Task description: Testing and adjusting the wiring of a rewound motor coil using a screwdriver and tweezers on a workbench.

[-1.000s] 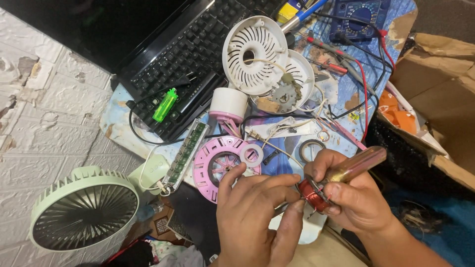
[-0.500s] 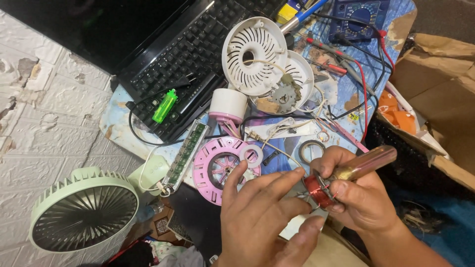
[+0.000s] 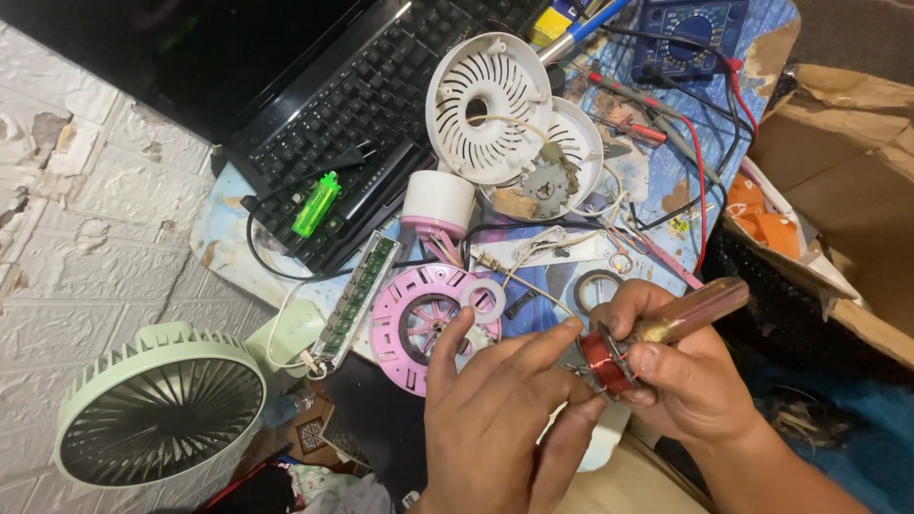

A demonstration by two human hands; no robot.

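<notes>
A small copper-wound motor coil [image 3: 600,360] sits pinched between both hands at the worktop's near edge; the right hand [image 3: 690,376] grips it with a brown-handled tool [image 3: 693,312] angled up-right, the left hand [image 3: 495,419] touching it with fingertips from the left, beside a pink round fan housing [image 3: 424,324].

Both hands are bare: the left hand [image 3: 495,419] and the right hand [image 3: 681,376] wear no gloves, rings or watch. The fingernails are short and plain. The right forearm shows bare to the frame's edge, with no sleeve visible.
</notes>
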